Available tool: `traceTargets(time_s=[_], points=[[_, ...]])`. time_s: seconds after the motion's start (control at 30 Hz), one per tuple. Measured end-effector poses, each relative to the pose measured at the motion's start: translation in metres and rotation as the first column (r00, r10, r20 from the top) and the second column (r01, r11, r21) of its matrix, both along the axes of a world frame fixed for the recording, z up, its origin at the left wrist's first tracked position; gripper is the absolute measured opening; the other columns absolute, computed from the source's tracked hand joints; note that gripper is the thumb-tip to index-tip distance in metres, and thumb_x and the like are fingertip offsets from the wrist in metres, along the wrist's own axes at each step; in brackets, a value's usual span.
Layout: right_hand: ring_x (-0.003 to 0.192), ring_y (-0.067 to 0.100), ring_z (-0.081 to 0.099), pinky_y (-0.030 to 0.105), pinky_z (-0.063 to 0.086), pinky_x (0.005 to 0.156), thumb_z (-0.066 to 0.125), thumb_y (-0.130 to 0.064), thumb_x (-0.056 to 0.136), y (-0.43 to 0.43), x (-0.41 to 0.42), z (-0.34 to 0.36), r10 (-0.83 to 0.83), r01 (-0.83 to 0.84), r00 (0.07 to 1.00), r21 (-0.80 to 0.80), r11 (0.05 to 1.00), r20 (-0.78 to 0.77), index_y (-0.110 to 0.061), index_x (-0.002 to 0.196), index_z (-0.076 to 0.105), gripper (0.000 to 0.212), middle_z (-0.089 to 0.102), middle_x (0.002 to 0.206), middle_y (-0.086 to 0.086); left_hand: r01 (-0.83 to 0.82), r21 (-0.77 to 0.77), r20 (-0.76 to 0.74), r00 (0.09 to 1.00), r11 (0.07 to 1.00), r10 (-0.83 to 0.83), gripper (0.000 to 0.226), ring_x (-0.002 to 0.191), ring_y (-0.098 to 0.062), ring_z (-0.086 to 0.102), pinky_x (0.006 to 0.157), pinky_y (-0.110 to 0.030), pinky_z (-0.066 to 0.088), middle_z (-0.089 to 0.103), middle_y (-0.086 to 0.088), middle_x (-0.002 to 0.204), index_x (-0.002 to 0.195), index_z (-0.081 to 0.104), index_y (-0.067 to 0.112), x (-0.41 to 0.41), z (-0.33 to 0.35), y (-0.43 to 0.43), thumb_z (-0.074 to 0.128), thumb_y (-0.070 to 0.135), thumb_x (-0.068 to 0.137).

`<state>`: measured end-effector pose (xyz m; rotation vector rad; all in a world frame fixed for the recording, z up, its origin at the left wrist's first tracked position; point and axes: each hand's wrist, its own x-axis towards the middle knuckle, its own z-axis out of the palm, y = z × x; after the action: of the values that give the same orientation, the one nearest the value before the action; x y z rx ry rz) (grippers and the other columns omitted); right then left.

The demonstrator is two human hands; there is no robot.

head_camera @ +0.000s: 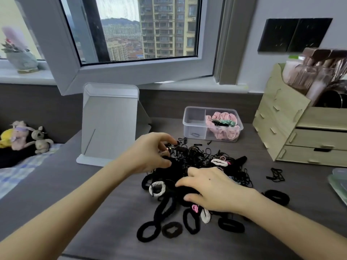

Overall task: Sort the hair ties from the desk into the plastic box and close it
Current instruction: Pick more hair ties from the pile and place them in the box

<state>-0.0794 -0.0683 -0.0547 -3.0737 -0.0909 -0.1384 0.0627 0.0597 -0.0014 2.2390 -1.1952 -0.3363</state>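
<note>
A big pile of hair ties (195, 160), mostly black with a few white and pink ones, lies in the middle of the dark desk (105, 207). My left hand (150, 154) reaches into the pile's far left side, fingers curled, and pinches a clump of thin black ties. My right hand (214, 190) lies over the near part of the pile, with a thick black tie (185, 190) between thumb and forefinger. The clear plastic box (195, 117) stands open behind the pile. Its right compartment holds pink and green scrunchies (223, 124). Its left compartment holds one thin tie (195, 135).
A white standing mirror (110, 124) is left of the box and a wooden drawer organizer (293, 132) stands at the right. Loose ties (276, 174) lie toward the right, near a pale green plastic piece (338, 182) at the edge. Plush toys (22, 137) sit at the far left.
</note>
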Motion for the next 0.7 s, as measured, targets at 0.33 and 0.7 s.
traceTargets(time_s=[0.33, 0.7], points=[[0.055, 0.005, 0.043, 0.024, 0.038, 0.059, 0.056, -0.016, 0.086, -0.034, 0.010, 0.010, -0.423, 0.229, 0.898, 0.694, 0.683, 0.121, -0.028, 0.084, 0.061, 0.013, 0.051, 0.064, -0.009, -0.111, -0.271, -0.329, 0.944, 0.956, 0.017, 0.015, 0.045, -0.004, 0.059, 0.050, -0.017, 0.051, 0.065, 0.000, 0.068, 0.084, 0.069, 0.008, 0.010, 0.009, -0.040, 0.077, 0.007, 0.072], [0.038, 0.004, 0.030, 0.021, 0.022, 0.042, 0.054, -0.017, 0.090, -0.077, 0.047, 0.036, -0.468, 0.317, 0.878, 0.852, 0.416, -0.098, 0.000, 0.095, 0.062, 0.019, 0.036, 0.041, -0.013, -0.124, -0.380, -0.493, 0.866, 0.917, -0.087, 0.015, 0.052, -0.001, 0.062, 0.056, -0.011, 0.052, 0.067, 0.004, 0.060, 0.084, 0.068, 0.007, 0.024, 0.005, -0.112, 0.077, 0.006, 0.072]])
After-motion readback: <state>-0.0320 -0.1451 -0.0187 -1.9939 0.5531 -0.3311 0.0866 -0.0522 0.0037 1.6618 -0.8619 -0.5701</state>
